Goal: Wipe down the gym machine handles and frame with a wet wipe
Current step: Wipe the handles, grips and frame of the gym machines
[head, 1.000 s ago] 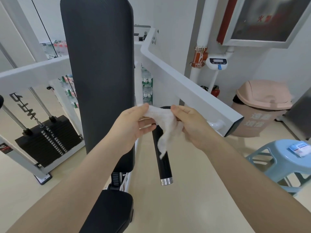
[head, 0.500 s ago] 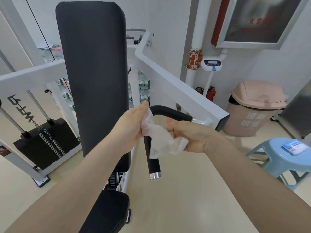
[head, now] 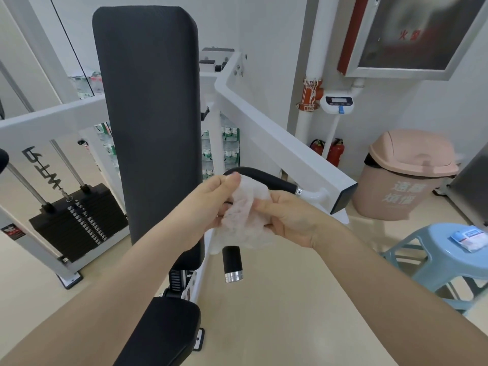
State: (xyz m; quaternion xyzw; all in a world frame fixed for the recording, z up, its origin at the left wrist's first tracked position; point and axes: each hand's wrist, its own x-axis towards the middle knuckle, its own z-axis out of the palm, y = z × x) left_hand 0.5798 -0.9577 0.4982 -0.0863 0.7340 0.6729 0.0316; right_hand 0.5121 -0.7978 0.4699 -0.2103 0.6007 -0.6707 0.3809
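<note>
A white wet wipe (head: 244, 217) is spread between both hands in front of the machine's black curved handle (head: 266, 177). My left hand (head: 211, 202) pinches the wipe's upper left edge. My right hand (head: 287, 220) grips its right side. The handle's lower end with a chrome cap (head: 232, 265) hangs below the wipe; the middle of the handle is hidden behind it. The handle joins the white frame arm (head: 285, 151), which slopes down to the right. The tall black back pad (head: 150, 114) stands just left of my hands.
A black seat pad (head: 158, 334) is at the bottom centre. A weight stack (head: 76, 220) sits at left. A pink bin (head: 406, 173) stands at right, and a blue stool (head: 435, 254) carries a wipe packet (head: 470, 237). Fire extinguishers (head: 335, 151) stand by the wall.
The wipe has been opened wider between my hands and now covers the handle's mid section. Both hands sit slightly lower against the handle.
</note>
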